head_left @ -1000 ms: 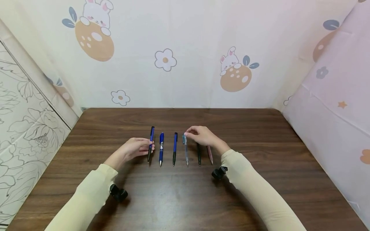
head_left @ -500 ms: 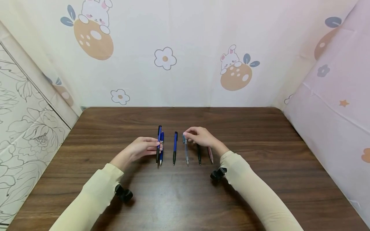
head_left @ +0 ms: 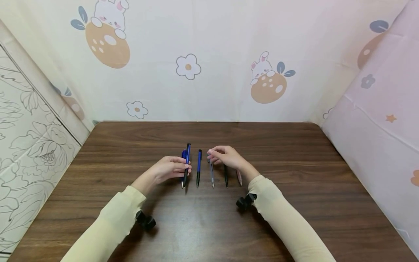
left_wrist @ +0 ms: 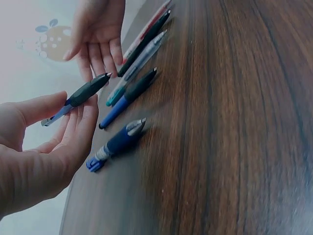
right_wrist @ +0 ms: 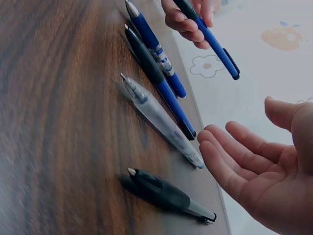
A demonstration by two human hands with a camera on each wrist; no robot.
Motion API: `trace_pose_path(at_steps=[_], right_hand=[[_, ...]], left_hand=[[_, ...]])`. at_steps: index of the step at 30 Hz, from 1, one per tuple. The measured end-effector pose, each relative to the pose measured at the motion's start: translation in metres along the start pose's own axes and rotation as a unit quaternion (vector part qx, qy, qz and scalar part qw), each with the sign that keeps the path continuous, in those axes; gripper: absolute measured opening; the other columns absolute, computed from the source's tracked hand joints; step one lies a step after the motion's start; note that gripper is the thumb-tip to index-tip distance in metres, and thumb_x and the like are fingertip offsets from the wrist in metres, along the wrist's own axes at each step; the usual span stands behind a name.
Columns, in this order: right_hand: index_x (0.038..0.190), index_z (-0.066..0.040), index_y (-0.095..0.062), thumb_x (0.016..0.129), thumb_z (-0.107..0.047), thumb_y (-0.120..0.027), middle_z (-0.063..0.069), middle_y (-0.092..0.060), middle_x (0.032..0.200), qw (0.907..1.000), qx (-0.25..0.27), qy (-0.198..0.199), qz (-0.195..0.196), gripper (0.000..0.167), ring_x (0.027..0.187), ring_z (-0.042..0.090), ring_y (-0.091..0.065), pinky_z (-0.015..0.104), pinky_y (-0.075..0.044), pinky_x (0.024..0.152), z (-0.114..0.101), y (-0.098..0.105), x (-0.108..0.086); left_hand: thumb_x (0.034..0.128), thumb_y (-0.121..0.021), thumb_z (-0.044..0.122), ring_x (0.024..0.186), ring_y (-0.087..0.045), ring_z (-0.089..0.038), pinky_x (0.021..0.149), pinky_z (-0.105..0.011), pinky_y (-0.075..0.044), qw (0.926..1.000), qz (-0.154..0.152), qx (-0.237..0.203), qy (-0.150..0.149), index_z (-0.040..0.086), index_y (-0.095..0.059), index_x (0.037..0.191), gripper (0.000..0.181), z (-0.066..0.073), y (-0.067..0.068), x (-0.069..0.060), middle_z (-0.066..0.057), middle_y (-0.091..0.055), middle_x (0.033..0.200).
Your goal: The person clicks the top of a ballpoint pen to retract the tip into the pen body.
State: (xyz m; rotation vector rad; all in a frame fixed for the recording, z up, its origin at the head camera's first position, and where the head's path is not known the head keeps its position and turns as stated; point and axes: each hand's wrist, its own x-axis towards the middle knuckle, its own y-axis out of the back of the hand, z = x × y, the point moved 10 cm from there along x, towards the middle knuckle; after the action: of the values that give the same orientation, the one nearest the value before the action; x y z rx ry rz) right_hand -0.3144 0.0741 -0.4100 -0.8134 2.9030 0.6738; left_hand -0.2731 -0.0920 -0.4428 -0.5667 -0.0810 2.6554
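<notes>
My left hand [head_left: 168,169] pinches a blue-and-black click pen [head_left: 187,156] between thumb and fingers, raised above the table. In the left wrist view this held pen [left_wrist: 88,90] has its black end toward the right. Below it lies a dark blue pen with a silver tip [left_wrist: 120,139], partly hidden in the head view. To its right lies a second blue-and-black pen [head_left: 199,165]. My right hand [head_left: 227,156] hovers over the clear pen [head_left: 212,176]; the right wrist view shows its fingers [right_wrist: 230,169] spread, palm up, holding nothing.
A black pen [head_left: 226,176] and a pink pen [head_left: 239,177] lie further right, partly under my right hand. All the lying pens form a row on the brown wooden table [head_left: 183,225]. A patterned curtain [head_left: 212,98] hangs behind the far edge.
My left hand has carried the held blue-and-black pen to the right, from left of the dark blue pen to over it. My right hand has stayed almost in place.
</notes>
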Motion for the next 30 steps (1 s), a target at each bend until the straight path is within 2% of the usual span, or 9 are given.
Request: trace_pose_path(at_steps=[5, 8, 14, 16, 19, 23, 26, 30], right_hand=[[0.127, 0.010, -0.054, 0.102, -0.027, -0.046, 0.028, -0.063, 0.121, 0.9986, 0.053, -0.011, 0.000, 0.045, 0.108, 0.033, -0.067, 0.037, -0.057, 0.092, 0.007, -0.003, 0.001], [0.127, 0.009, -0.054, 0.103, -0.030, -0.045, 0.027, -0.063, 0.123, 0.9956, 0.090, -0.023, 0.007, 0.047, 0.108, 0.031, -0.067, 0.037, -0.056, 0.094, 0.009, -0.003, 0.000], [0.133, 0.011, -0.047, 0.105, -0.030, -0.038, 0.032, -0.056, 0.129, 0.9780, 0.203, -0.048, 0.006, 0.051, 0.103, 0.023, -0.070, 0.037, -0.056, 0.094, 0.013, -0.007, 0.000], [0.135, 0.012, -0.045, 0.105, -0.030, -0.038, 0.033, -0.055, 0.130, 0.9697, 0.237, -0.056, 0.010, 0.052, 0.099, 0.019, -0.071, 0.035, -0.057, 0.092, 0.015, -0.006, 0.000], [0.137, 0.013, -0.042, 0.105, -0.030, -0.039, 0.032, -0.056, 0.130, 0.9607, 0.271, -0.060, 0.017, 0.054, 0.094, 0.016, -0.072, 0.033, -0.058, 0.088, 0.017, -0.003, 0.001], [0.138, 0.013, -0.039, 0.104, -0.032, -0.039, 0.029, -0.057, 0.130, 0.9551, 0.289, -0.063, 0.015, 0.056, 0.096, 0.016, -0.071, 0.030, -0.058, 0.088, 0.017, -0.002, 0.001], [0.139, 0.011, -0.040, 0.105, -0.031, -0.038, 0.030, -0.053, 0.134, 0.9490, 0.306, -0.075, 0.008, 0.055, 0.102, 0.020, -0.070, 0.030, -0.057, 0.090, 0.015, -0.005, 0.002], [0.139, 0.009, -0.041, 0.105, -0.030, -0.037, 0.032, -0.047, 0.140, 0.9423, 0.322, -0.090, -0.002, 0.052, 0.114, 0.027, -0.065, 0.031, -0.055, 0.094, 0.013, -0.011, 0.005]], left_hand=[[0.0957, -0.055, 0.005, 0.089, -0.069, -0.009, 0.089, -0.029, -0.057, 0.9999, -0.008, 0.013, 0.002, -0.009, -0.049, 0.123, 0.031, 0.001, -0.008, -0.001, -0.010, -0.072, 0.108], [0.0956, -0.056, 0.005, 0.089, -0.069, -0.010, 0.089, -0.029, -0.057, 0.9999, -0.012, 0.011, -0.001, -0.010, -0.048, 0.125, 0.034, 0.004, -0.014, -0.001, -0.004, -0.073, 0.100], [0.0953, -0.056, 0.005, 0.089, -0.070, -0.010, 0.091, -0.031, -0.057, 0.9999, -0.015, 0.000, -0.002, -0.008, -0.052, 0.120, 0.028, 0.006, -0.023, -0.001, -0.001, -0.073, 0.094], [0.0953, -0.056, 0.004, 0.089, -0.070, -0.010, 0.091, -0.031, -0.057, 0.9998, -0.017, -0.005, -0.004, -0.008, -0.052, 0.120, 0.028, 0.007, -0.027, 0.000, -0.002, -0.073, 0.096], [0.0952, -0.055, 0.003, 0.089, -0.070, -0.011, 0.092, -0.032, -0.057, 0.9997, -0.020, -0.013, -0.006, -0.010, -0.051, 0.122, 0.030, 0.007, -0.031, 0.003, -0.012, -0.073, 0.105], [0.0951, -0.054, 0.001, 0.089, -0.069, -0.011, 0.091, -0.032, -0.057, 0.9996, -0.022, -0.019, -0.002, -0.012, -0.049, 0.126, 0.034, 0.007, -0.037, 0.006, -0.027, -0.062, 0.125], [0.0954, -0.054, 0.001, 0.089, -0.069, -0.011, 0.092, -0.032, -0.057, 0.9995, -0.026, -0.017, 0.002, -0.013, -0.049, 0.129, 0.037, 0.007, -0.042, 0.007, -0.029, -0.058, 0.129], [0.0959, -0.053, 0.001, 0.089, -0.069, -0.012, 0.094, -0.035, -0.056, 0.9992, -0.033, -0.019, 0.006, -0.015, -0.047, 0.130, 0.038, 0.007, -0.047, 0.009, -0.026, -0.063, 0.124]])
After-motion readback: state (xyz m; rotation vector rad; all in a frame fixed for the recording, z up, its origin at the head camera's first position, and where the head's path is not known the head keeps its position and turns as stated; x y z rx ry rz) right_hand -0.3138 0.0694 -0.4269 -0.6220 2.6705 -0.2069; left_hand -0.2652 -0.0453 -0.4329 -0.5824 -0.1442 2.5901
